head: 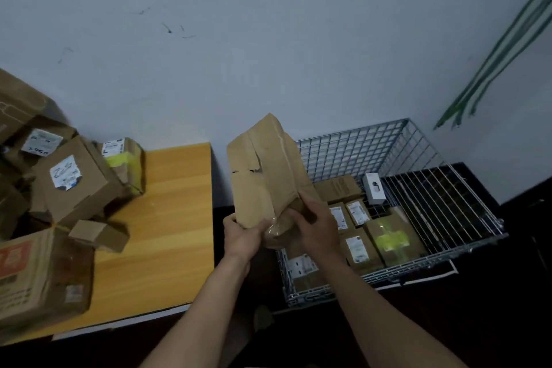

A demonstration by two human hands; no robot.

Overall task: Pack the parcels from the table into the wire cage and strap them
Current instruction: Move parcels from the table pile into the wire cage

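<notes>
1. Head view: both hands hold one crumpled brown parcel (265, 170) just left of the wire cage (343, 149), its lower end over the cage's near-left corner.
2. Left hand (243, 237) grips the parcel's bottom left corner, fingers curled under it; right hand (313, 225) clasps the bottom right edge, fingers wrapped round the cardboard; neither hand is free.
3. Long axis of the parcel stands almost upright, top end toward the wall; both hands are at its lower end, so the top is unsupported.
4. Inside the cage, labelled boxes (355, 245) lie flat in the near-left part, with a small white box (373, 188) behind them; the right part shows bare wire floor.
5. Left of the cage, the table (173, 218) carries a heap of cardboard boxes (74, 179) not yet packed.
6. Relation that matters: the cage lies to the right of the parcel and below it, and the right hand is the nearer one, already above the packed boxes; the likely move is to swing right and tip the parcel flat.
7. Risk, as I judge it: the cardboard looks dented and soft, so it may buckle if set down on one end.
8. Packing looks only partly done; strapping has not begun.
</notes>
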